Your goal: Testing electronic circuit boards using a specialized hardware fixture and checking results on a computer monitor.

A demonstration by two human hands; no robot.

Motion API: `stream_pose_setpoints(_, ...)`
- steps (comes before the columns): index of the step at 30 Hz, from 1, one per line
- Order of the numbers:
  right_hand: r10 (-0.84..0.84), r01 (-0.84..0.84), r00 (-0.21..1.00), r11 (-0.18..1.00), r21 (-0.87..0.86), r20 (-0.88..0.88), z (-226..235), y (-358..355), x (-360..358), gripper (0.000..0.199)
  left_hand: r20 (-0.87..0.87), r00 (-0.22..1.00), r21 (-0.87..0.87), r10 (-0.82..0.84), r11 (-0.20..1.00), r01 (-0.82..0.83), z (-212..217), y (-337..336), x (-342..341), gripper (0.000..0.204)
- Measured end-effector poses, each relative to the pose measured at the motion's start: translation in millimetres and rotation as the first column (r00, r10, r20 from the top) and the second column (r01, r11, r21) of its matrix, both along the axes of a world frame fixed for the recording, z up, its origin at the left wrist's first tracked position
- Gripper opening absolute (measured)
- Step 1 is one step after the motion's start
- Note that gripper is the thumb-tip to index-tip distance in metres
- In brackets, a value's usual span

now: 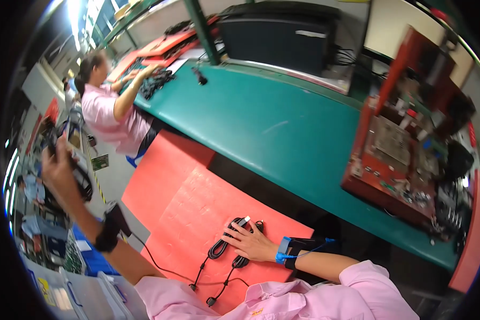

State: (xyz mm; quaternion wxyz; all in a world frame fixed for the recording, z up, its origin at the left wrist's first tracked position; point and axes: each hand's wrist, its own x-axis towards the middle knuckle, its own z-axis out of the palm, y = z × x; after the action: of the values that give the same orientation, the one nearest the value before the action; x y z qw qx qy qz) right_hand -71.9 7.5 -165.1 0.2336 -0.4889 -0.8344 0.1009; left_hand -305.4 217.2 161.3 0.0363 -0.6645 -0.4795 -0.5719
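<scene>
My left hand (60,168) is raised at the far left, away from the red foam sheet (181,194). Its fingers are closed around a blurred black bundle (81,183) that looks like coiled cable. On the foam, my right hand (253,244) lies with fingers spread over two coiled black cables. One coil (217,249) shows a pale connector at its far end; the other coil (240,262) is partly hidden under the palm. Two short ends with black plugs (212,301) trail toward me. A blue strap (283,250) circles my right wrist.
Beyond the foam stretches a green workbench (261,120). A red fixture (365,181) with metal parts stands at the right, a black box (277,40) at the back. To the left, a person in pink (109,114) handles black cables (157,82). Plastic bins (85,293) stand at lower left.
</scene>
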Motion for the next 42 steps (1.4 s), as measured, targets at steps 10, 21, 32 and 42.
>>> stream_pose_setpoints(10,0.034,-0.148,0.897,0.963,-0.226,-0.441,146,-175,125,0.047,0.269,0.918,0.114,-0.29,0.956,0.269,78,-242,88,0.032)
stream_pose_setpoints(21,0.293,0.657,-0.212,0.749,0.086,-0.932,193,-374,205,0.056,-0.256,0.039,-0.402,-0.966,0.143,0.904,16,-389,313,0.026)
stream_pose_setpoints(32,0.331,0.486,-0.232,0.854,0.186,-0.915,182,-381,222,0.038,0.187,-0.435,-0.895,-0.881,-0.335,0.293,-142,-410,384,0.051)
stream_pose_setpoints(42,-0.284,-0.126,0.4,0.925,-0.359,-0.871,189,-286,178,0.032,0.681,-0.127,-0.265,-0.721,-0.404,0.875,-88,-357,309,0.072)
